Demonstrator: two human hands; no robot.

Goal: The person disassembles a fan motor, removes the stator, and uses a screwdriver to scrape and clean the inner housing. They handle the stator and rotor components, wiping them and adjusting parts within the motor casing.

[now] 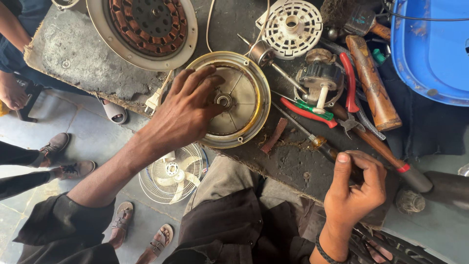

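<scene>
The round motor cover (233, 100), a shallow cream-and-brass dish with a bearing at its middle, lies flat on the dark, stained workbench (293, 156), near the bench's front edge. In the head view, the only one, the left hand (188, 111) is spread wide over the cover's left half, palm down, fingertips reaching toward the central bearing; the spread looks meant to pin the dish flat and keep it from turning. It presses rather than grasps, so nothing is enclosed.

The right hand (354, 188) sits at the bench's front edge, well apart from the cover, its fingers curled in with the thumb raised; whether a small part lies pinched inside I cannot tell. Just beyond its knuckles lies a long screwdriver (312, 139), with a wooden-handled hammer (373, 88) and red-handled pliers (348, 88) farther out, all within easy reach of that hand.

Beyond the left fingertips stands a small geared motor block (318, 78) and a white slotted plastic disc (292, 28); up and left of the wrist, a copper-wound stator in a white ring (146, 27). A white plug (154, 101) hangs over the bench edge beside the wrist.

No packages, labels or signs show. A blue plastic tub (430, 54) fills the far right corner. Under the bench, below the left forearm, a white fan grille (172, 172) lies on the tiled floor, among other people's sandalled feet.
</scene>
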